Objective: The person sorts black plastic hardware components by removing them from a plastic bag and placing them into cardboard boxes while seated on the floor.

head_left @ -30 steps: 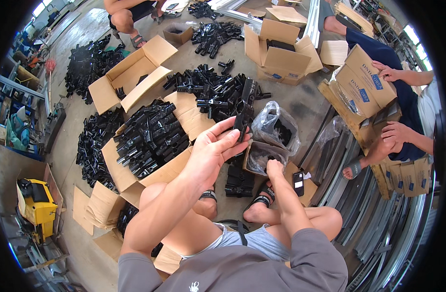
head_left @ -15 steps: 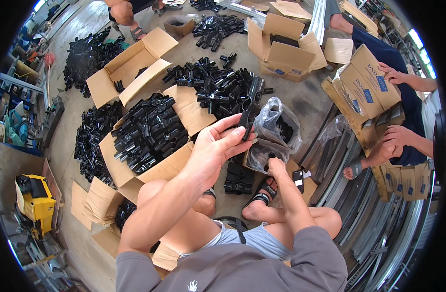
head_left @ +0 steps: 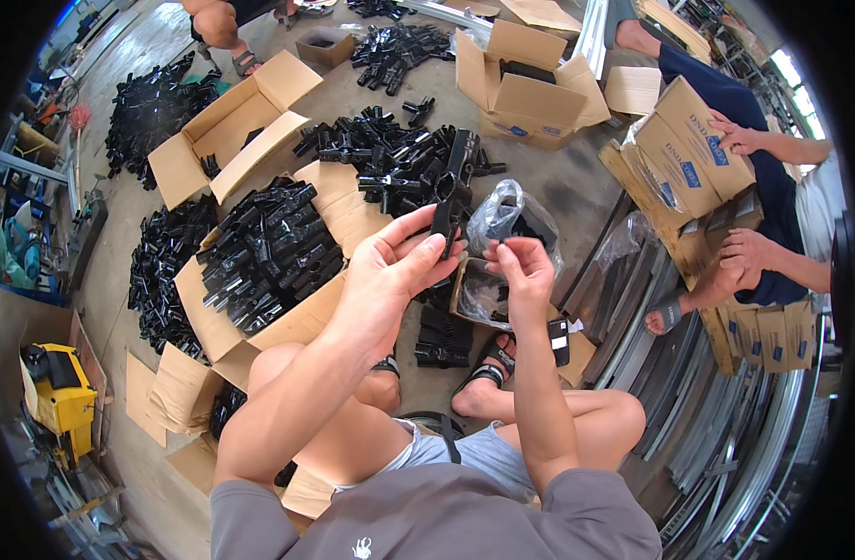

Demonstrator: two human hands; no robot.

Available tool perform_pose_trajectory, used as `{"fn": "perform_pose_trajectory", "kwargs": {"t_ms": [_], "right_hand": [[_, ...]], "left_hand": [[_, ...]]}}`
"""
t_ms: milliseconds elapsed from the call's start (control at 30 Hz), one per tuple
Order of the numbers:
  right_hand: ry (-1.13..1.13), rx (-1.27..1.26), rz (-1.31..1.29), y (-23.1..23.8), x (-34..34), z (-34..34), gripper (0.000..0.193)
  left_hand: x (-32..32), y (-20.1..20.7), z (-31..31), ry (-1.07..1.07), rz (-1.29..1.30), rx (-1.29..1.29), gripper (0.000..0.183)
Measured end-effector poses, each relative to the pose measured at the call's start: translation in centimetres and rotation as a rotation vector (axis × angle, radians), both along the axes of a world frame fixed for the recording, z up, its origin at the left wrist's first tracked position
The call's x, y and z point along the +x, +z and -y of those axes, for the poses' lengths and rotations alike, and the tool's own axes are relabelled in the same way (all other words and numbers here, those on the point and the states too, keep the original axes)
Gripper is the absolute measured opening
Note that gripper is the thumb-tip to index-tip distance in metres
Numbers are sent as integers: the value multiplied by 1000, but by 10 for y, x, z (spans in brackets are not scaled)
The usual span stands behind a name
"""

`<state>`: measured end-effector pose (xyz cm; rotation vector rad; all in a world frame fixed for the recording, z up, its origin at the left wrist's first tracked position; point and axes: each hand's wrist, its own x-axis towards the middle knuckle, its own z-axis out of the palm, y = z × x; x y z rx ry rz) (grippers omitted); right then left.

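My left hand (head_left: 395,266) is closed around a black tubular pipe fitting (head_left: 459,168), held up in front of me with its long end upward. Just to its right, my right hand (head_left: 525,271) has thumb and fingers pinched together; whatever sits between the fingertips is too small to make out. Below that hand stands a small carton (head_left: 469,303) lined with clear plastic. Behind it is a clear plastic bag (head_left: 496,213) with dark pieces inside. Several black fittings (head_left: 443,338) stand side by side on the floor between my feet.
An open carton (head_left: 301,329) packed with black fittings is at my left, with loose heaps (head_left: 390,154) beyond. Other open cartons (head_left: 171,168) stand farther off. At right, a person's hands (head_left: 740,140) rest near a taped carton (head_left: 693,154); metal bars (head_left: 670,373) lie below.
My right hand has risen out of the plastic-lined carton, up beside the fitting, with its fingers pinched. The left hand still holds the fitting. The whole view has shifted slightly.
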<state>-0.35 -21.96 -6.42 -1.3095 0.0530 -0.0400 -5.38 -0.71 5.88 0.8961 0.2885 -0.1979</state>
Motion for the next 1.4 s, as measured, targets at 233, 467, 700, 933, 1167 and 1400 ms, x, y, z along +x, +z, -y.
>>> {"fn": "perform_pose_trajectory", "kwargs": {"t_ms": [233, 467, 700, 933, 1167, 1400], "right_hand": [[41, -354, 429, 91, -7, -39, 17], [-63, -578, 499, 106, -18, -42, 17], [-23, -708, 574, 118, -18, -43, 17], [1, -592, 549, 113, -16, -45, 18], [-23, -676, 579, 117, -21, -47, 18], [-67, -662, 488, 115, -24, -52, 17]], "left_hand": [[-5, -5, 9, -10, 90, 6, 51], [-10, 0, 7, 6, 122, 70, 53], [-11, 1, 6, 10, 133, 78, 53], [-12, 3, 4, 9, 153, 96, 51], [-12, 3, 7, 49, 150, 103, 48], [-11, 0, 7, 32, 196, 158, 49]]}}
